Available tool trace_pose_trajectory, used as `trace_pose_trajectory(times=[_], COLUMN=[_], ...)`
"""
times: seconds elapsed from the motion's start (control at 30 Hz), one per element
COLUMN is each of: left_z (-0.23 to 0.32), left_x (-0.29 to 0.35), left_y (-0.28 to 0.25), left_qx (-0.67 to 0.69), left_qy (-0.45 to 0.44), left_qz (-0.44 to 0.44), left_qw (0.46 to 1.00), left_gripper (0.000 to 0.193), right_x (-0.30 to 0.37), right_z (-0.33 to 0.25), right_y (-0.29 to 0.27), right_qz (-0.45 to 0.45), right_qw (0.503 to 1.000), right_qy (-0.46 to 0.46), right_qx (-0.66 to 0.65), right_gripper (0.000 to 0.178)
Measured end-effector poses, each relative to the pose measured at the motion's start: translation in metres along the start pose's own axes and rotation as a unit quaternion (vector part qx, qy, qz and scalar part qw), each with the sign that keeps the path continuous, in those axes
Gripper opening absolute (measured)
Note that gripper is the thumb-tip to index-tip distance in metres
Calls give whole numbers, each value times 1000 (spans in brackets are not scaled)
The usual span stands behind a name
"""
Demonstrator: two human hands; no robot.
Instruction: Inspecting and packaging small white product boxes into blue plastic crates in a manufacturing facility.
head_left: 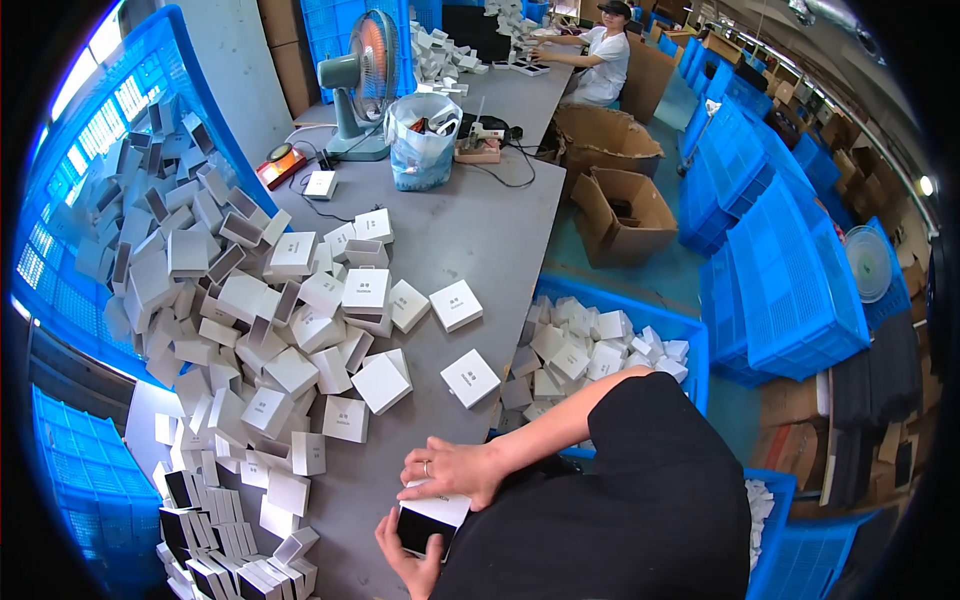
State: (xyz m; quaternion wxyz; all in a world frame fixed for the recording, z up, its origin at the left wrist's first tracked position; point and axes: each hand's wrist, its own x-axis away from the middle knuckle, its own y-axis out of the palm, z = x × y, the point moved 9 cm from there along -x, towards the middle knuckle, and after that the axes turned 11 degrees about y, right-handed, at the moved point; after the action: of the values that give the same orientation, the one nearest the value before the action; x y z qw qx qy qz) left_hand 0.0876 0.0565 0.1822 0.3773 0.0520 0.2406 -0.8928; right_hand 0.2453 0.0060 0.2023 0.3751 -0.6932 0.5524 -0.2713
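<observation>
Grey bench (470,225) heaped with small white boxes (250,300). We see 2 hands on 1 box (428,515) at near edge: right hand (452,470) pressing lid, left hand (408,560) cupping underneath. Blue crate (640,318) part-filled; big pile left.

The person wears a black short-sleeved top (640,500), its loose sleeve ending above the elbow and leaving the forearm bare. A thin pale ring (427,467) circles one finger of the right hand (455,470). The left hand (410,560) is bare of rings or gloves.
</observation>
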Motion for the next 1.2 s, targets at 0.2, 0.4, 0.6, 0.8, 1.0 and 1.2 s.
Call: trace_pose_trajectory(times=[0.2, 0.4, 0.6, 0.8, 1.0, 1.2], left_z=[-30, -16, -9, -20, -46, -41], left_x=[17, -2, -4, 1, 12, -18], left_y=[-6, -5, -6, 2, 14, 52], left_qx=[76, 45, -1, 124, 129, 341], left_qy=[-131, -140, -131, -186, -233, -222], left_qz=[176, 180, 120, 153, 178, 266], left_qw=[973, 973, 984, 963, 947, 874], left_gripper=[27, 22, 22, 40, 55, 70], right_x=[0, 2, 1, -1, -3, 2], right_z=[-14, -12, -20, -12, 69, 35], right_y=[-12, -19, -11, -7, -24, 29], right_qz=[23, 39, -5, -10, 135, 165], right_qw=[998, 998, 998, 999, 953, 860], right_qy=[-67, -41, -60, -48, 87, 148], right_qx=[5, 29, 31, -19, -256, -460], right_gripper=[117, 108, 114, 108, 84, 60])
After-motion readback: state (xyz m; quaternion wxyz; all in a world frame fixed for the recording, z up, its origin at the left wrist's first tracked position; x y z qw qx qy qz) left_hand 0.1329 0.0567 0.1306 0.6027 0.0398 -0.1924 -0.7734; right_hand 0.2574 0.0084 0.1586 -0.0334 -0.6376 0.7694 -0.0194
